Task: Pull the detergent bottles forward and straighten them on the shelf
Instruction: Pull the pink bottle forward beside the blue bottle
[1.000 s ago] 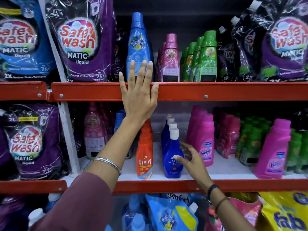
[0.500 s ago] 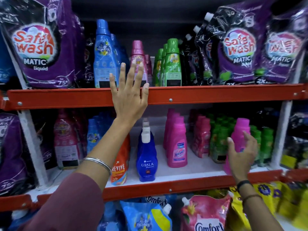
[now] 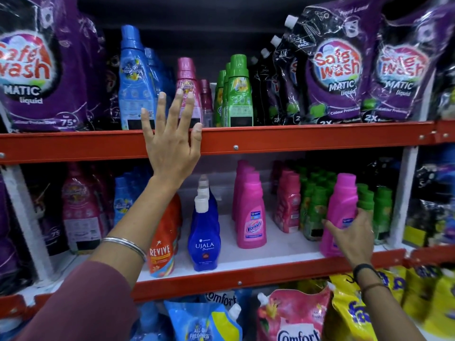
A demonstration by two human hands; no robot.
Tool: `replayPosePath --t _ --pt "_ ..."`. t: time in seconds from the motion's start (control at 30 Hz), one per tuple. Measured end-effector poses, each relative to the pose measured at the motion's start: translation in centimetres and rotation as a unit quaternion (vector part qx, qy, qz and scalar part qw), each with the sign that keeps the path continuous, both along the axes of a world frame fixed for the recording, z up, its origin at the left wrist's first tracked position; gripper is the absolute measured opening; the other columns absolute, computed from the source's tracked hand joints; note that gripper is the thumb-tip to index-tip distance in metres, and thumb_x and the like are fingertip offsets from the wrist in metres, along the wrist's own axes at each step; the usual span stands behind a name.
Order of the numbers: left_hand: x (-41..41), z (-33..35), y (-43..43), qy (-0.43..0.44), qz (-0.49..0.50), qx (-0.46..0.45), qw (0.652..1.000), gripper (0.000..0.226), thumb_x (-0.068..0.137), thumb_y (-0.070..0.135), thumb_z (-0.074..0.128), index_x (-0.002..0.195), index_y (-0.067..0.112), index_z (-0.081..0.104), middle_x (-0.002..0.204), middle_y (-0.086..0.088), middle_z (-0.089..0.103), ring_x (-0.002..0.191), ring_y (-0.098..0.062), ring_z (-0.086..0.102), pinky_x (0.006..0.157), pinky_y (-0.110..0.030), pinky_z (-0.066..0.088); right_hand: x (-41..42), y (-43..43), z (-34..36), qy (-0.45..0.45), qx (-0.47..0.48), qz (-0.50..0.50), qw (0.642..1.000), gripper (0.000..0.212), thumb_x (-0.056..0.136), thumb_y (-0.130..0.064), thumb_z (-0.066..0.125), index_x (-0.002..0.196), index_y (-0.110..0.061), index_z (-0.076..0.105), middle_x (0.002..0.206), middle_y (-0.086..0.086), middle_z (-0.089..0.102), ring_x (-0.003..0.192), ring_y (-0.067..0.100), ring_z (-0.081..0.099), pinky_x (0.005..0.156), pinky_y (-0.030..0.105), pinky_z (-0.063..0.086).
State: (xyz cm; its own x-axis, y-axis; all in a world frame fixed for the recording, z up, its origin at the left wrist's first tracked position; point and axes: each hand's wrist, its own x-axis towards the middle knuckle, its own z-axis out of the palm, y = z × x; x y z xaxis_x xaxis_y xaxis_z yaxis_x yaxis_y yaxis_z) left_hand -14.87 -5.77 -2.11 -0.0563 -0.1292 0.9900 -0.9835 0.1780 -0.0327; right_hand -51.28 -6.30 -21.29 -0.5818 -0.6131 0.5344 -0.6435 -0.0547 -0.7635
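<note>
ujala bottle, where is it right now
In the head view the blue Ujala bottle stands at the front of the middle shelf, between the orange Revive bottle and the pink Vanish bottle.

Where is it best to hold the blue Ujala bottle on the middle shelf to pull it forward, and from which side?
Probably grip the blue bottle around its narrow upper body, just under the white cap, coming from the front. It stands upright at the shelf edge, and open gaps on both sides leave room for fingers.
</note>
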Motion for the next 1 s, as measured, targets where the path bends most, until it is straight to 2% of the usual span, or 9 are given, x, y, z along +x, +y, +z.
replayPosePath --t 0.1,0.23,0.43,0.53,0.67,0.73,0.87,1.0 --pt "-0.1 0.0 0.0 -0.001 0.004 -0.008 1.0 0.051 0.1 0.041 0.029 0.148 0.025 0.028 0.156 0.002 0.031 0.146 -0.025 0.02 0.116 -0.052 0.006 0.8 0.7 0.5 0.004 -0.014 -0.006 1.0 0.081 0.064 -0.032 0.083 0.124 0.003 0.041 0.119 0.028 0.054 0.106 0.045 0.056 0.079 0.05 0.047" --pt "-0.1 0.0 -0.2 0.001 0.006 -0.019 1.0 0.051 0.1 0.041 0.03 0.148 0.025 0.029 0.155 0.002 0.032 0.146 -0.024 0.022 0.116 -0.051 0.011 4.1 2.0 1.9 0.022 -0.025 -0.017 0.999 0.085 0.058 -0.045 0.084 0.12 -0.004 0.043 0.118 0.022 0.058 0.103 0.043 0.06 0.074 0.048 0.048" --pt "0.1 -0.1 -0.5 -0.001 0.006 -0.029 1.0 0.051 0.1 0.042 0.031 0.148 0.025 0.029 0.154 0.003 0.034 0.144 -0.024 0.026 0.114 -0.051 0.017 10.8 2.3 2.8 0.022 -0.004 0.031 0.999 0.087 0.05 -0.055 0.083 0.113 -0.01 0.044 0.111 0.015 0.063 0.098 0.037 0.063 0.07 0.042 0.048" --pt "0.1 -0.1 -0.6 -0.006 0.006 -0.036 0.999 0.051 0.099 0.041 0.033 0.147 0.026 0.03 0.153 0.003 0.036 0.144 -0.024 0.026 0.113 -0.052 0.017 13.6 1.9 2.2 0.033 0.016 0.06 0.998 0.089 0.05 -0.057 0.082 0.113 -0.008 0.042 0.108 0.014 0.062 0.095 0.035 0.062 0.068 0.036 0.043" --pt "0.3 -0.2 -0.7 -0.008 0.01 -0.039 0.999 0.051 0.099 0.042 0.034 0.147 0.025 0.033 0.152 0.003 0.038 0.144 -0.024 0.027 0.114 -0.052 0.016 16.2 1.2 1.5 0.05 0.024 0.079 0.995 0.088 0.051 -0.06 0.08 0.109 -0.008 0.04 0.104 0.014 0.061 0.092 0.034 0.062 0.066 0.039 0.048" --pt "0.3 -0.2 -0.7 -0.009 0.011 -0.041 0.999 0.051 0.099 0.042 0.033 0.147 0.026 0.032 0.152 0.004 0.037 0.144 -0.024 0.027 0.114 -0.051 0.015 16.9 0.9 1.2 0.054 0.027 0.08 0.995 0.086 0.052 -0.06 0.08 0.107 -0.008 0.039 0.101 0.013 0.06 0.09 0.033 0.061 0.063 0.036 0.043" --pt "0.3 -0.1 -0.8 -0.009 0.008 -0.046 0.999 0.051 0.098 0.042 0.034 0.147 0.027 0.031 0.152 0.005 0.038 0.144 -0.023 0.027 0.113 -0.052 0.017 17.5 0.6 0.8 0.054 0.046 0.067 0.995 0.086 0.054 -0.06 0.079 0.109 -0.008 0.039 0.107 0.015 0.059 0.097 0.034 0.059 0.066 0.035 0.038" --pt "0.2 -0.2 -0.9 -0.009 0.007 -0.042 0.999 0.051 0.098 0.041 0.034 0.147 0.027 0.031 0.152 0.005 0.038 0.144 -0.023 0.027 0.114 -0.053 0.018 17.7 0.6 0.6 0.079 0.06 0.062 0.993 0.089 0.055 -0.067 0.074 0.11 -0.007 0.039 0.108 0.015 0.058 0.098 0.034 0.059 0.064 0.036 0.039"
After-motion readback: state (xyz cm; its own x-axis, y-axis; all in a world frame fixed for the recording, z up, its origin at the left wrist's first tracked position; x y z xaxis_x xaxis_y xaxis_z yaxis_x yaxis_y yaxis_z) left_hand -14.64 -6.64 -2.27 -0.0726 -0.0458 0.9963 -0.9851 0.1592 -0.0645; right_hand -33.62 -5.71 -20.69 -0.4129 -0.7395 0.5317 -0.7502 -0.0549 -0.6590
